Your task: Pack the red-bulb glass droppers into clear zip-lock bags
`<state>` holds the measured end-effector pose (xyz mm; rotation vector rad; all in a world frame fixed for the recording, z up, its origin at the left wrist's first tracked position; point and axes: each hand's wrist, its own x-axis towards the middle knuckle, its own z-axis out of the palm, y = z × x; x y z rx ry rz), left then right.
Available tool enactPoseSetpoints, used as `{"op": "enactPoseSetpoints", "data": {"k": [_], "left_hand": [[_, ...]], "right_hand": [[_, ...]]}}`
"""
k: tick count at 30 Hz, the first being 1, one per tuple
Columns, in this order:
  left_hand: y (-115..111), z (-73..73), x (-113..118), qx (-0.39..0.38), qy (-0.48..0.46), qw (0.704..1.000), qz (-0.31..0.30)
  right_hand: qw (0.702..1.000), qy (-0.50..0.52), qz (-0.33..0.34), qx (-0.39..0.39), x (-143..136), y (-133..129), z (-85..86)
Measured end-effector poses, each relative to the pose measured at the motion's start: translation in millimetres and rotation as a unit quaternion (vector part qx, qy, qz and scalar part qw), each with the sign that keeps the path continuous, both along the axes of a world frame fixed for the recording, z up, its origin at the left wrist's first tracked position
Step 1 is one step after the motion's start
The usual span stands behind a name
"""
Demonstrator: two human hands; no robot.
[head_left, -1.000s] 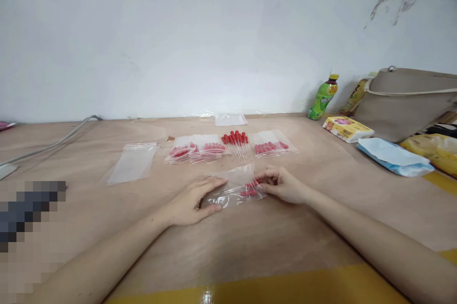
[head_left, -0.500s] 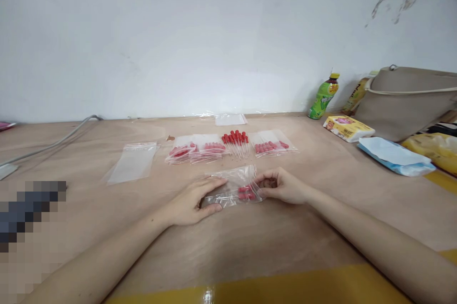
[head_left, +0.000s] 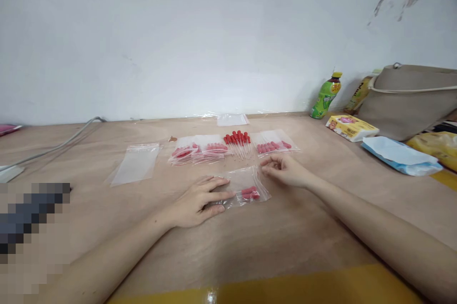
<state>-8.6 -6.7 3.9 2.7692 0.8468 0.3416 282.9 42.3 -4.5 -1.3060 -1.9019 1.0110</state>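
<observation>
A clear zip-lock bag (head_left: 235,180) lies flat on the table with a few red-bulbed droppers (head_left: 250,193) inside. My left hand (head_left: 200,201) rests on the bag's left part, fingers spread and pressing it down. Just off the bag's right edge is my right hand (head_left: 283,169), its fingers loosely curled with a gap at the thumb; nothing shows between them. Beyond the bag lies a loose fan of droppers with red bulbs (head_left: 237,138). Filled bags (head_left: 200,149) overlap to the left of this pile, and another filled bag (head_left: 274,142) lies to its right.
Flat plain bags (head_left: 137,163) lie on the left, and more bags (head_left: 232,119) lie by the wall. A green bottle (head_left: 325,96), a yellow tissue pack (head_left: 352,127), a blue-white packet (head_left: 402,155) and a grey handbag (head_left: 410,99) stand at right. A cable (head_left: 71,137) runs at left.
My right hand has let go of the bag's open end and moved up and slightly right. My left fingers have spread further over the bag, which now lies flatter.
</observation>
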Motion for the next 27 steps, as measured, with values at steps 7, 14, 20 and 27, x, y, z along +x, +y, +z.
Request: {"op": "enactPoseSetpoints", "data": {"k": [7, 14, 20, 27], "left_hand": [[-2.3, 0.4, 1.1, 0.004, 0.015, 1.0, -0.005], [-2.8, 1.8, 0.8, -0.004, 0.008, 1.0, -0.003], [-3.0, 2.2, 1.0, -0.005, 0.02, 1.0, -0.001], [-1.6, 1.9, 0.2, -0.007, 0.019, 1.0, -0.003]], "right_hand": [[0.967, -0.173, -0.158, 0.095, -16.0, 75.1, 13.6], [0.964, -0.178, -0.194, 0.047, -49.0, 130.2, 13.1], [0.97, -0.104, -0.22, 0.015, -56.2, 136.0, 13.6], [0.961, 0.102, -0.251, 0.047, -33.2, 96.7, 31.1]]}}
